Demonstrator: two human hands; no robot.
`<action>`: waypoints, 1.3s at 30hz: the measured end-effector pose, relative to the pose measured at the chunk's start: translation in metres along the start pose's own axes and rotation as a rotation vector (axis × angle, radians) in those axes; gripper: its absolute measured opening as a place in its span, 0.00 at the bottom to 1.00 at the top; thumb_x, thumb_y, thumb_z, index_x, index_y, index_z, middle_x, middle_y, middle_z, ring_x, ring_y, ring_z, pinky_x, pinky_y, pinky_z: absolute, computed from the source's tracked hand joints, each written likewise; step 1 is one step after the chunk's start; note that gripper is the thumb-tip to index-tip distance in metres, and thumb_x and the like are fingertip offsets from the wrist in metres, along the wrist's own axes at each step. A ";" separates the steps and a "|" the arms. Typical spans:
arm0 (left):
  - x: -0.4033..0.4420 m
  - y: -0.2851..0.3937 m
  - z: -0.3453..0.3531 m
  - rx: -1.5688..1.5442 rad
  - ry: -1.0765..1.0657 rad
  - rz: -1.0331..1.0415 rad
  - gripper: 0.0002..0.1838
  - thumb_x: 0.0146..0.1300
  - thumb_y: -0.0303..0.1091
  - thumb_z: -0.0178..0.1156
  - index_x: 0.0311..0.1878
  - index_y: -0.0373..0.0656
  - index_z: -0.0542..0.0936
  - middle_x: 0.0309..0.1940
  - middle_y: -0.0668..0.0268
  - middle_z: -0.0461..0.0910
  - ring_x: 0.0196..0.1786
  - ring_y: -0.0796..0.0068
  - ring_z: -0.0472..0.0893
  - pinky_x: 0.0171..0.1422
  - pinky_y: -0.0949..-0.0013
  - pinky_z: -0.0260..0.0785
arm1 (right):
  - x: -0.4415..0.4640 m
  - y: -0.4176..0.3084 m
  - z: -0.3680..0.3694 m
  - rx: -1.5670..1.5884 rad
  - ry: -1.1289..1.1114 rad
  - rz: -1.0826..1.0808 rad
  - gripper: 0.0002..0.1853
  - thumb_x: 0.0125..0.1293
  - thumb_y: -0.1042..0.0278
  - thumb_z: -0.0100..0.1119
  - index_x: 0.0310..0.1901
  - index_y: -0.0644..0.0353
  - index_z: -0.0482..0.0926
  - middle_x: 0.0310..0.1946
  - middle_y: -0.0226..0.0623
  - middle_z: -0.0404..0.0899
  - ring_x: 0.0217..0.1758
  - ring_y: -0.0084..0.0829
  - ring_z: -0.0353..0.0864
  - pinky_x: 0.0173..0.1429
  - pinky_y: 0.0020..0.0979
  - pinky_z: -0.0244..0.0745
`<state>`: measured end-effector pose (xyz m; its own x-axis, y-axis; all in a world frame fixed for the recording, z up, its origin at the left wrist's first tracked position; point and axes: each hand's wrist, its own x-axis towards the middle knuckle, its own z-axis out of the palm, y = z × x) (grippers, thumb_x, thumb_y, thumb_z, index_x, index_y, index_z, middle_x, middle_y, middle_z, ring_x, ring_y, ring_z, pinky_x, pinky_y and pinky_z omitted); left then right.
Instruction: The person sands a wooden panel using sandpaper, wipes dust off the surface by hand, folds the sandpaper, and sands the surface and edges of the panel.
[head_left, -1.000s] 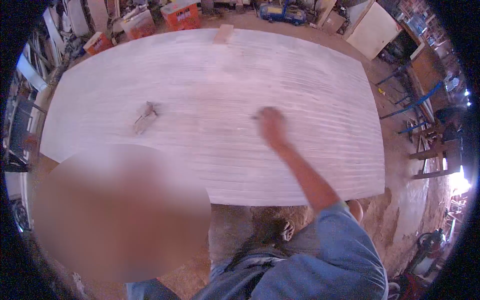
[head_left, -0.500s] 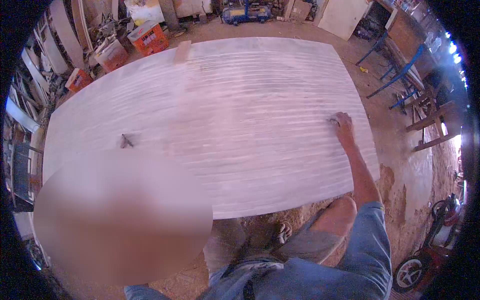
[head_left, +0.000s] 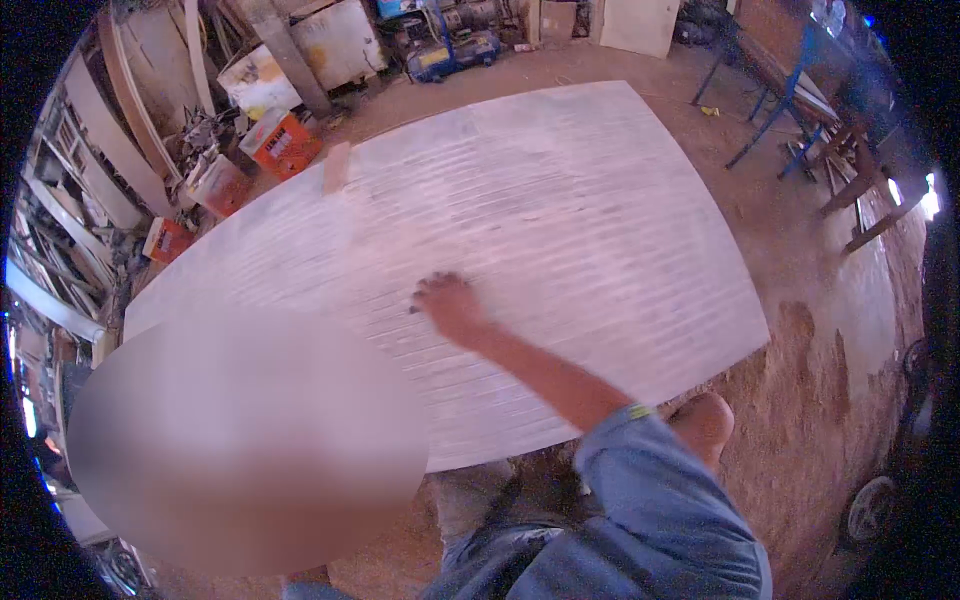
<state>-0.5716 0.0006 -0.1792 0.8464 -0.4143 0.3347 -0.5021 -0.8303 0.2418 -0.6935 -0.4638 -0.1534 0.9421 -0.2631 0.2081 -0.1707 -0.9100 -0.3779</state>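
A large pale board [head_left: 640, 140], covered in whitish streaked ridges, lies in front of me. My right hand [head_left: 450, 305] is over its middle, fingers curled downward at the surface. A small dark bit shows at the fingertips; what the hand holds is too small and blurred to name. My left hand does not show; a blurred oval patch covers the lower left of the view. Near the board's far left edge lies a flat, pinkish-tan strip [head_left: 337, 168].
Orange-and-white boxes [head_left: 282, 145] stand beyond the board's left edge, near leaning planks [head_left: 95, 140]. A blue compressor [head_left: 453, 57] sits on the floor at the back. Blue-legged furniture [head_left: 775, 110] stands at the right. My bent knee [head_left: 705, 425] is by the near edge.
My right hand has swept left across the board, from near its right edge to the middle. The view has turned and shifted. A small dark thing on the board's left no longer shows.
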 end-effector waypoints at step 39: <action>0.000 0.000 -0.002 0.022 -0.025 -0.069 0.23 0.70 0.38 0.45 0.64 0.38 0.67 0.68 0.55 0.63 0.73 0.57 0.57 0.77 0.52 0.39 | -0.041 0.164 -0.038 -0.196 0.350 0.070 0.07 0.57 0.74 0.55 0.37 0.58 0.80 0.45 0.42 0.79 0.55 0.47 0.74 0.61 0.47 0.67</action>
<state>-0.5716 0.0011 -0.1772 0.8832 -0.3647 0.2948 -0.4385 -0.8652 0.2433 -0.7715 -0.6143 -0.1900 0.7766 -0.3888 0.4957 -0.3144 -0.9210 -0.2298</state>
